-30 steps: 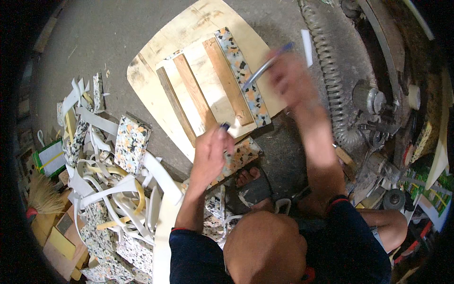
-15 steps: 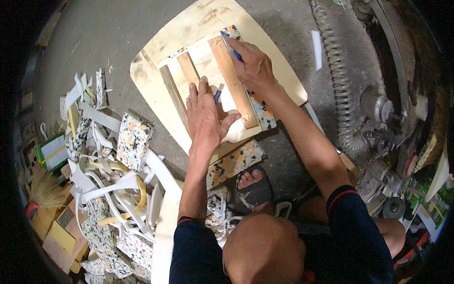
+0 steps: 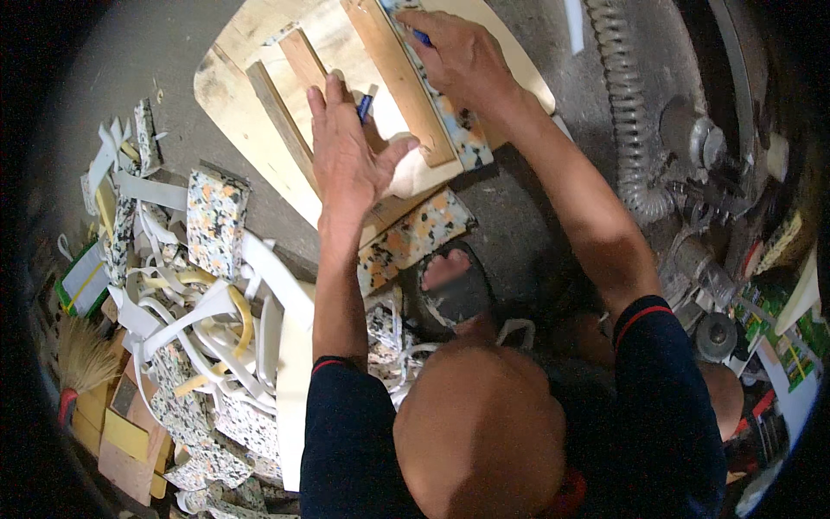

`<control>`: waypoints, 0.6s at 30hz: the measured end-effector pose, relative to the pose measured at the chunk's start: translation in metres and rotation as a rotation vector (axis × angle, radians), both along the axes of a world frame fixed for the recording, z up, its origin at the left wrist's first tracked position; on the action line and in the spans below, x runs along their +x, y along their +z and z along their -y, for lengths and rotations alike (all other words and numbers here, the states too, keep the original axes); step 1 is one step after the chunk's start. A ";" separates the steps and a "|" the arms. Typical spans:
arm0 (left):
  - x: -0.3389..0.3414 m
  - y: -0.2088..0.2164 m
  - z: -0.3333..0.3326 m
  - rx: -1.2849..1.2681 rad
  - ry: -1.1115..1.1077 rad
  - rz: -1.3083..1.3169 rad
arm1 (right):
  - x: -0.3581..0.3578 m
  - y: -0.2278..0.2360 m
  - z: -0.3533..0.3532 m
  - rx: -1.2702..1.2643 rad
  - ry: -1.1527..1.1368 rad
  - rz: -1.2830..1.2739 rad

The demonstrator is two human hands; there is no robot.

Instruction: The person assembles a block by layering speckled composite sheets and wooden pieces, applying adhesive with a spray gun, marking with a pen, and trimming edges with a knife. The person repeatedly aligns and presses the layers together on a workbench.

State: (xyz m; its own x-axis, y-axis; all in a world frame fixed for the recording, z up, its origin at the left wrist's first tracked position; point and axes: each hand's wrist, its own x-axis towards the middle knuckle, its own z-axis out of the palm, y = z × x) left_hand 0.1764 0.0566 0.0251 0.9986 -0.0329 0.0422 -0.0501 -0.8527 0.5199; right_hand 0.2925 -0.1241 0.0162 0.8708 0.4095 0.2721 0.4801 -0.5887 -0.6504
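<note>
Had a pale board [image 3: 232, 91] across the frame's upper centre, bearing speckled foam [image 3: 472, 137] and a wooden strip [image 3: 400, 78]. Laid left hand [image 3: 350, 160] flat and wide beside the strip; closed right hand [image 3: 462, 65], top centre, around a blue-ended pen [image 3: 422, 37].

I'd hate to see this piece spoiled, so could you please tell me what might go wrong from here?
The slatted panel might shift over the speckled foam if the left hand, spread on it, pressed unevenly. The right hand grips a blue-ended tool near the panel's edge; it could wander off line. The small blue object beside the left hand's fingers might get knocked.
</note>
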 end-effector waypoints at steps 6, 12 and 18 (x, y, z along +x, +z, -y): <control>0.000 -0.002 0.000 -0.015 0.022 -0.038 | -0.110 0.042 0.054 -0.136 0.104 -0.246; -0.001 -0.002 0.001 0.002 0.050 -0.048 | -0.166 0.073 0.087 -0.134 0.159 -0.383; -0.001 0.000 0.002 -0.035 0.047 -0.046 | -0.107 0.064 0.080 -0.045 0.106 -0.482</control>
State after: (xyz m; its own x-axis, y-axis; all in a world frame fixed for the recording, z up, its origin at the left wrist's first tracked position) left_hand 0.1758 0.0541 0.0248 0.9999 0.0150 -0.0030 0.0142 -0.8348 0.5504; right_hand 0.1857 -0.2045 0.0799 0.8461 0.5046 -0.1717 0.1894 -0.5858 -0.7880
